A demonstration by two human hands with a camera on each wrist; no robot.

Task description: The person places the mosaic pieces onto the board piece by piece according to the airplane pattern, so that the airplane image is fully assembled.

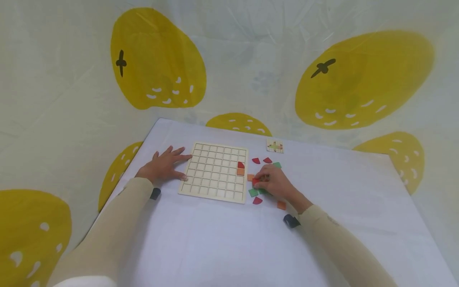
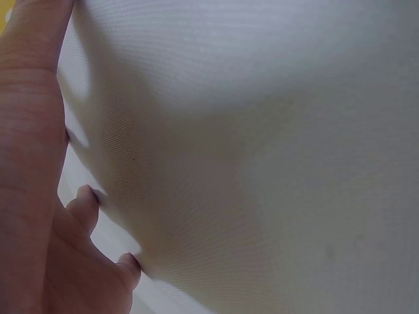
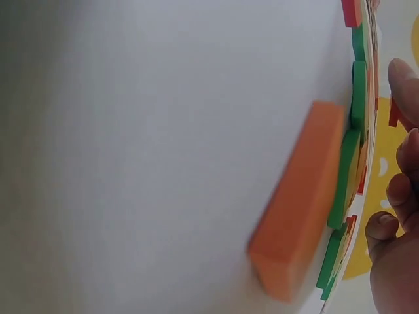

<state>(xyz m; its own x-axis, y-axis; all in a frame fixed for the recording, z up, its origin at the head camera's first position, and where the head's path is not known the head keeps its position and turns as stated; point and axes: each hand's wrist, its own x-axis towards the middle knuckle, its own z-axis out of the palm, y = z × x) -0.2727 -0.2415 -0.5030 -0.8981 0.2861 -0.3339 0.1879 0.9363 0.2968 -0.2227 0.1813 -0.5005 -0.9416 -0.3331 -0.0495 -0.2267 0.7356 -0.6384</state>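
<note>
A pale wooden grid board (image 1: 211, 169) lies on the white table. My left hand (image 1: 163, 165) is spread flat, thumb and index fingertip at the board's left edge; the left wrist view shows spread fingers (image 2: 127, 265) on the cloth. Right of the board, my right hand (image 1: 274, 181) pinches a red piece (image 1: 255, 182) between thumb and fingers. In the right wrist view this red piece (image 3: 393, 112) appears raised at the thumb tip. Near the board's right edge, a red quarter-circle (image 1: 241, 164) sits in a cell directly above an orange square (image 1: 240, 172).
Loose pieces lie around the right hand: red quarter-circles (image 1: 257, 200), green squares (image 1: 253, 193) and orange squares (image 1: 281, 205). A small pattern card (image 1: 275, 146) lies at the back. Behind the table (image 1: 215, 239) hangs a pale curtain (image 1: 251, 59) with yellow fruit shapes.
</note>
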